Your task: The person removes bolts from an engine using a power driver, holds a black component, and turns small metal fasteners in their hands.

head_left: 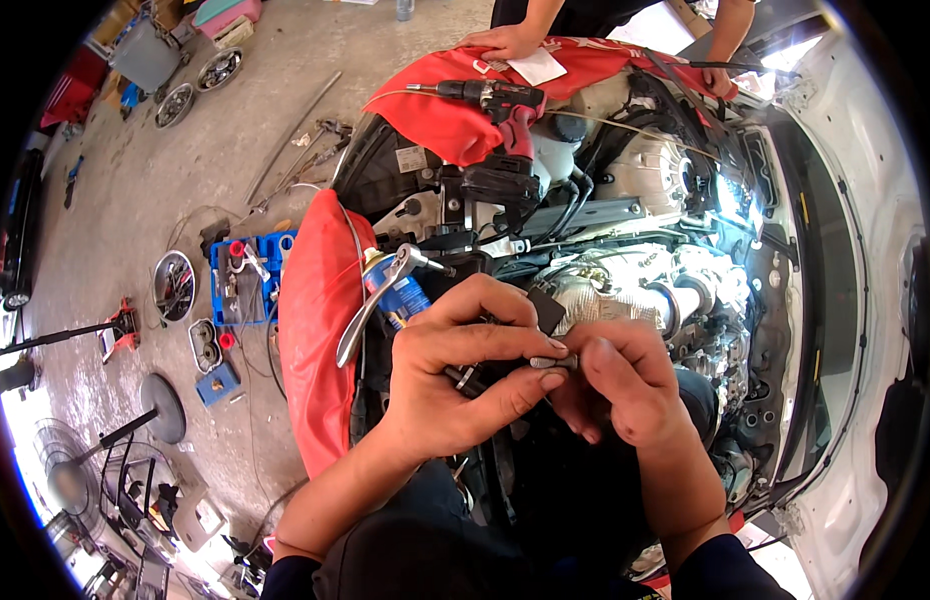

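Note:
Over the open engine bay, my left hand pinches a small grey metal piece between thumb and fingertips. My right hand is closed at the right end of that piece, its fingers curled; its exact grip is partly hidden. A dark cylindrical part shows inside my left hand's curl, too hidden to name. Behind my left fingertips is a flat black rectangular thing. Left of my left hand, a ratchet wrench leans beside a blue spray can near the red fender cover.
A cordless drill lies on the far part of the cover. Across the bay, another person's hand rests on the red cloth. A blue tool case, metal bowls and a fan stand on the floor at left.

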The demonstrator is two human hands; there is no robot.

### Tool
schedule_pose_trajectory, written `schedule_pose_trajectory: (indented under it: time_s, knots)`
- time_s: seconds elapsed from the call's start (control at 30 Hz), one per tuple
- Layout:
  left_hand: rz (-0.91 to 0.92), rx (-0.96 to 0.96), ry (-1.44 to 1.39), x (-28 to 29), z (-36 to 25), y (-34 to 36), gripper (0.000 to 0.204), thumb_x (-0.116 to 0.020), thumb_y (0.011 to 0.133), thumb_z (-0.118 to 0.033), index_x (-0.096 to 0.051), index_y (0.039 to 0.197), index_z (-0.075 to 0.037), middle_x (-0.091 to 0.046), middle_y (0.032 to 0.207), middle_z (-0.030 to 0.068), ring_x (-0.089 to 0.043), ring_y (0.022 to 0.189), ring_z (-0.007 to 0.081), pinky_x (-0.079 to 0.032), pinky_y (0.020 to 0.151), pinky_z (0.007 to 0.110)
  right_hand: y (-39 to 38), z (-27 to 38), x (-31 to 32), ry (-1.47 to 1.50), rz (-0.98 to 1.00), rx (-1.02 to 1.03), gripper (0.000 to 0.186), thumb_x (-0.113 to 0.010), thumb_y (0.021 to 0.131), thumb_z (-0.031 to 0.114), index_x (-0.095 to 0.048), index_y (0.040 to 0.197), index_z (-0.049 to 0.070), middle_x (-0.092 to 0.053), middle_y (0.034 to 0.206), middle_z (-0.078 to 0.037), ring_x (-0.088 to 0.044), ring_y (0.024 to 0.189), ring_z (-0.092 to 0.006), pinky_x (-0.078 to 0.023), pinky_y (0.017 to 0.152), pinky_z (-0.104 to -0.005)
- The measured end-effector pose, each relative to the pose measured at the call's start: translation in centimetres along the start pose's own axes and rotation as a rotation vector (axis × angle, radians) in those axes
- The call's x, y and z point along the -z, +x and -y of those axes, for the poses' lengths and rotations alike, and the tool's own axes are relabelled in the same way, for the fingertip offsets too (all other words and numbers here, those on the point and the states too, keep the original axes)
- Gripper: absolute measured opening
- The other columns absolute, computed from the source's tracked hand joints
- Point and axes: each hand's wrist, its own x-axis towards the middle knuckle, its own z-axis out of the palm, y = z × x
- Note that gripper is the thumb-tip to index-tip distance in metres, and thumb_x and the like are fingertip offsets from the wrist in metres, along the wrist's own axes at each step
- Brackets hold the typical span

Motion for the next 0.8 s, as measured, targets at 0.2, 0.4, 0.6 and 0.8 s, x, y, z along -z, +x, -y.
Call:
schedule_pose_trajectory:
  time_s: [0.2, 0.4, 0.6, 0.8]
  knots:
    - [-0.016, 0.004, -0.011, 0.0, -0.1, 0.0, 0.021, -0.077, 0.069, -0.004, -0.073, 0.090, -0.003, -0.058, 0.087, 0.0070, -0.058, 0.080, 0.0157, -0.046, 0.069, 0.027, 0.0, -0.7, -0.8, -0.039, -0.084, 0.080, 0.027, -0.053, 0.097, 0.025, -0.057, 0.093, -0.002, -0.054, 0.061, -0.003, -0.046, 0.045, -0.0052, -0.034, 0.042, -0.0192]
    - [-0.047, 0.061, -0.015, -0.1, -0.1, -0.3, 0.022, -0.079, 0.068, -0.005, -0.072, 0.088, 0.000, -0.058, 0.087, 0.0084, -0.056, 0.083, 0.0192, -0.045, 0.073, 0.030, 0.6, -0.9, -1.1, -0.089, -0.120, 0.124, 0.030, -0.056, 0.094, 0.025, -0.054, 0.096, -0.004, -0.056, 0.067, -0.005, -0.045, 0.045, -0.0064, -0.034, 0.042, -0.0193]
    - [-0.027, 0.039, -0.028, -0.4, 0.2, -0.5, 0.022, -0.080, 0.069, -0.004, -0.073, 0.089, -0.002, -0.058, 0.088, 0.0081, -0.058, 0.082, 0.0171, -0.045, 0.071, 0.028, 0.3, -1.3, -0.1, -0.001, -0.084, 0.054, 0.038, -0.055, 0.095, 0.033, -0.053, 0.094, -0.005, -0.052, 0.064, -0.003, -0.044, 0.044, -0.0063, -0.033, 0.040, -0.0191]
    - [-0.040, 0.056, 0.005, -0.3, 0.0, -0.5, 0.023, -0.081, 0.067, -0.004, -0.073, 0.089, -0.003, -0.058, 0.088, 0.0077, -0.057, 0.082, 0.0167, -0.046, 0.072, 0.028, 0.5, -1.7, -0.7, -0.163, -0.178, 0.137, 0.039, -0.048, 0.099, 0.034, -0.053, 0.086, -0.003, -0.050, 0.056, -0.001, -0.042, 0.041, -0.0059, -0.031, 0.038, -0.0190]
